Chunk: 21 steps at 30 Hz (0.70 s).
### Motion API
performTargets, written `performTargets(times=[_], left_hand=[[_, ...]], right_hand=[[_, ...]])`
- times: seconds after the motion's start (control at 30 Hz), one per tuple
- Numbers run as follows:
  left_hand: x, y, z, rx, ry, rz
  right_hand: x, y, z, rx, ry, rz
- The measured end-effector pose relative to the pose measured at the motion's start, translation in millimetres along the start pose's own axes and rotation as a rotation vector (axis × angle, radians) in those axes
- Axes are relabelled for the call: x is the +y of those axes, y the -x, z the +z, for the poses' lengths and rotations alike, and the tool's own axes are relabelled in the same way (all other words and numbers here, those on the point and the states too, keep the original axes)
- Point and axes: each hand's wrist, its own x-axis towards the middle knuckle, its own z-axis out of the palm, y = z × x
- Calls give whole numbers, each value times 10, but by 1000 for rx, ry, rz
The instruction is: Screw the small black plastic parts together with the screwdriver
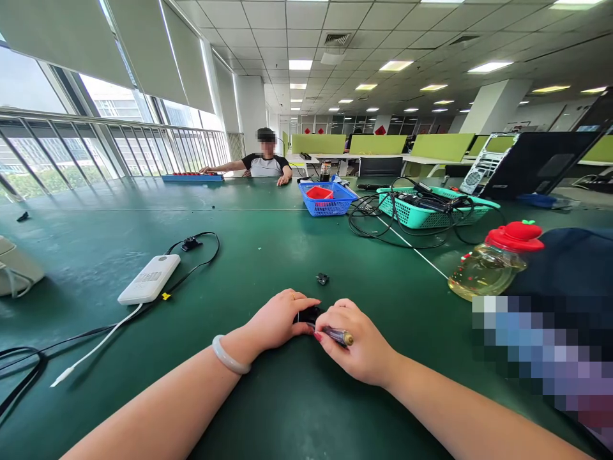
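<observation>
My left hand (282, 319) lies low on the green table, its thumb and fingers closed around a small black part (310, 314). Most of that part is hidden by the fingers. Held in my right hand (354, 342) is what looks like a screwdriver (341, 336), with a dark translucent handle and a yellowish end. It slants toward the black part, but its tip is out of sight, so I cannot tell whether it touches. Just beyond my hands sits another small black piece (322, 279).
A white power bank (149, 279) and black cables lie left. On the right stand a red-lidded bottle (488, 271) and a teal basket (421, 218) with cables. A blue basket (329, 206) holds a red tray. Across the table (258, 255), a person (266, 163) sits by a blue case (193, 178).
</observation>
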Motion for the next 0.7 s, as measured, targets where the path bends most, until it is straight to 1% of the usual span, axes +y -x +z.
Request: performTargets(times=[0.07, 0.17, 0.23, 0.3, 0.43, 0.5, 0.63, 0.7], left_hand=[[6, 3, -1, 4, -4, -3], [20, 8, -3, 21, -20, -11], [27, 8, -2, 29, -33, -14], [32, 6, -1, 30, -38, -13], [54, 0, -18, 34, -6, -12], [71, 4, -35, 46, 33, -6], [101, 23, -62, 98, 92, 11], [108, 29, -64, 130, 83, 26]], right_hand=[[4, 11, -29, 39, -15, 25], [23, 32, -82, 157, -9, 90], [46, 39, -101, 208, 11, 148], [70, 35, -96, 196, 30, 206], [96, 0, -50, 67, 36, 307], [95, -12, -36, 23, 19, 337], [97, -11, -46, 18, -46, 361], [122, -8, -56, 67, -166, 402]])
